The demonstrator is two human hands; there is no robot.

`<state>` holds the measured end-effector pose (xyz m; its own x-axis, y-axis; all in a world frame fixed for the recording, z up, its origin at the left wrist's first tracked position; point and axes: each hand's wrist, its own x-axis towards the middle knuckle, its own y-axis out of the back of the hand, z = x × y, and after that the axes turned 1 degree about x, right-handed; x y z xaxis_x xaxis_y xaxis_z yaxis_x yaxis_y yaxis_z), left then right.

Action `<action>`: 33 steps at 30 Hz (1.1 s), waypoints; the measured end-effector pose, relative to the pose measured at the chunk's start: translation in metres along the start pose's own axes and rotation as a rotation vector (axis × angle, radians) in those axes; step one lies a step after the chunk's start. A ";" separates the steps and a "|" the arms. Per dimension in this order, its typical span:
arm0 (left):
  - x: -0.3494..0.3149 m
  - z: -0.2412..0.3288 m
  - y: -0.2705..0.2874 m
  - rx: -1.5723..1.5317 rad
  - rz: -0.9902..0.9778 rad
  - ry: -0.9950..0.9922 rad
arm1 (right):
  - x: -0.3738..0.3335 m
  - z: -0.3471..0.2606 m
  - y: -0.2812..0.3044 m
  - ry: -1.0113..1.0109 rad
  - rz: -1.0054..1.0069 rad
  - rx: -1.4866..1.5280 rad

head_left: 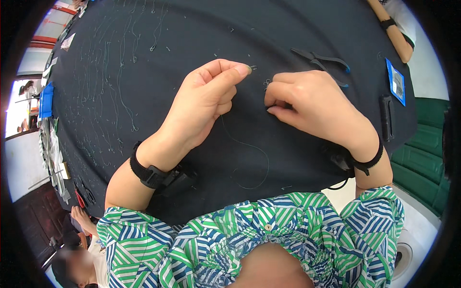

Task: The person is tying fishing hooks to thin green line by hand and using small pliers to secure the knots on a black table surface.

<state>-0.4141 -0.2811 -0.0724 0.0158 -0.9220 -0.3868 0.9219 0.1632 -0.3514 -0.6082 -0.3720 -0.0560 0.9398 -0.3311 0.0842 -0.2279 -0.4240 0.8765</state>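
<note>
Between the thumb and forefinger of my left hand (pixel 206 93) is pinched a small silver fishing hook (pixel 253 68), only its thin tip showing. A thin dark green line (pixel 261 151) hangs from under this hand and curls across the black cloth. My right hand (pixel 314 103) is curled low over the cloth, thumb and fingertips close together; anything between them is too small to make out. Right by its knuckles lies a small cluster of metal hooks (pixel 267 82). Pliers with blue-tipped handles (pixel 317 60) rest just beyond the right hand.
Several green lines with hooks (pixel 120 96) lie spread on the left of the black-covered table (pixel 201 29). A blue packet (pixel 395 81) and a black case (pixel 386 117) lie at the right edge. Scissors (pixel 89 194) are at the far left. Other people sit at lower left and upper right.
</note>
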 end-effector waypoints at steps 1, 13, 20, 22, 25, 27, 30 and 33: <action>0.000 0.000 -0.001 -0.001 -0.002 -0.001 | -0.001 0.000 -0.002 0.004 -0.011 -0.019; -0.002 -0.001 0.000 0.003 0.011 0.002 | 0.001 0.023 0.018 -0.131 0.164 0.210; -0.001 -0.001 -0.001 -0.013 0.001 0.002 | 0.004 0.024 0.014 -0.164 0.257 0.427; -0.001 -0.001 -0.001 -0.013 0.003 0.002 | 0.004 0.025 0.014 -0.136 0.258 0.417; -0.001 -0.001 -0.001 -0.017 0.007 0.006 | 0.004 0.023 0.015 -0.176 0.239 0.497; -0.002 -0.001 -0.001 -0.006 0.010 0.000 | 0.004 0.021 0.016 -0.223 0.240 0.640; -0.002 -0.001 -0.001 -0.027 0.021 0.007 | 0.007 0.020 0.012 -0.197 0.260 0.793; -0.002 0.000 -0.001 -0.097 -0.007 0.049 | 0.008 0.023 0.011 -0.097 0.284 0.636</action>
<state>-0.4152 -0.2790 -0.0713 -0.0114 -0.9055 -0.4241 0.8801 0.1923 -0.4341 -0.6089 -0.3991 -0.0562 0.8015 -0.5633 0.2005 -0.5938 -0.7108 0.3770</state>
